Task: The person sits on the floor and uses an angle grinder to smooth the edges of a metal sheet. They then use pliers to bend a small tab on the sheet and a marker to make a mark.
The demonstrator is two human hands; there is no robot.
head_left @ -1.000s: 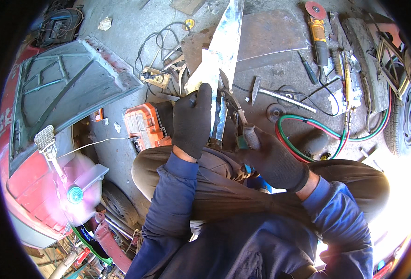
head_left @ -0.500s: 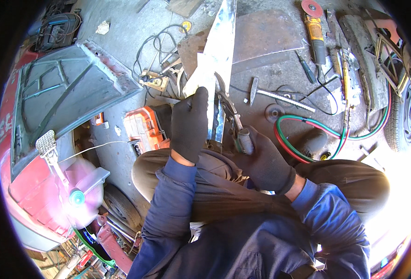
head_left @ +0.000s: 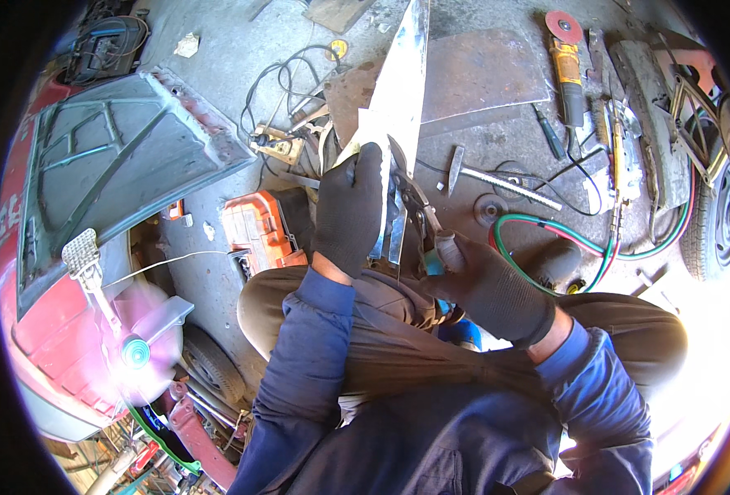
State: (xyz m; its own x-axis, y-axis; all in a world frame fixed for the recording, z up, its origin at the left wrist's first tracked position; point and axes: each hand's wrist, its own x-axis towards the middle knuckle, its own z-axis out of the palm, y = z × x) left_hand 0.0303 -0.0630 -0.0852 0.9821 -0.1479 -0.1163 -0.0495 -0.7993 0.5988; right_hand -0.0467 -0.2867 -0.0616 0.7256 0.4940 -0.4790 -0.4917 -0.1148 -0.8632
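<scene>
1. Your gloved left hand (head_left: 350,210) pinched a shiny metal sheet (head_left: 404,91).
2. Your gloved right hand (head_left: 497,293) curled around the metal snips (head_left: 419,195), blades at the sheet.
3. The sheet pointed away from you, partly covering a rusty plate (head_left: 484,78).

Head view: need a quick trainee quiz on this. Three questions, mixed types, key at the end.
1. Multiple choice. What does the right hand grip?
A) a screwdriver
B) hand shears
C) a power drill
2. True or false. In the picture, the angle grinder lies farther right than the hammer.
3. Fill in the blank. The left hand holds the shiny ____.

Key: 1. B. 2. True. 3. metal sheet.
</scene>
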